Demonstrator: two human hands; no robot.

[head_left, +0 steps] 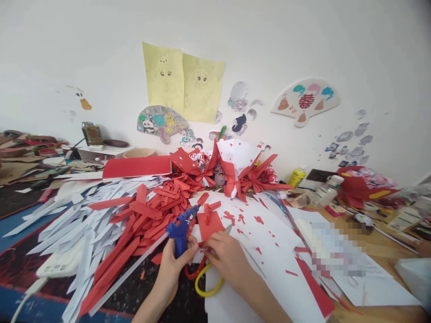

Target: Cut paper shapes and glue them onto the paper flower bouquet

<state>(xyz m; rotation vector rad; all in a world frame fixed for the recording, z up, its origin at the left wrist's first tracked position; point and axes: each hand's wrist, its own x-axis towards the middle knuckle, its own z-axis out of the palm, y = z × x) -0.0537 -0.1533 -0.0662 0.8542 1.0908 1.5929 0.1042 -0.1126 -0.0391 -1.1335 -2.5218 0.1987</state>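
Note:
My left hand (173, 260) is wrapped round a blue hot glue gun (180, 231), its nozzle tilted up to the right. A long translucent glue stick (129, 271) runs out of its back end. My right hand (224, 253) is closed, with the fingertips pinching a small red paper piece (201, 245) close to the left thumb. Below the right hand lie scissors with a yellow handle loop (209, 292); part of them is hidden under that hand. Just beyond my fingers is a red paper square (215, 223) with a folded red piece on it.
Folded white paper strips (85, 237) and folded red strips (164, 197) are heaped on the left, beside a white power strip (60, 260). White paper sheets (279, 251) with red scraps lie to the right. Red-and-white wrapped bouquets (235, 168) stand against the wall.

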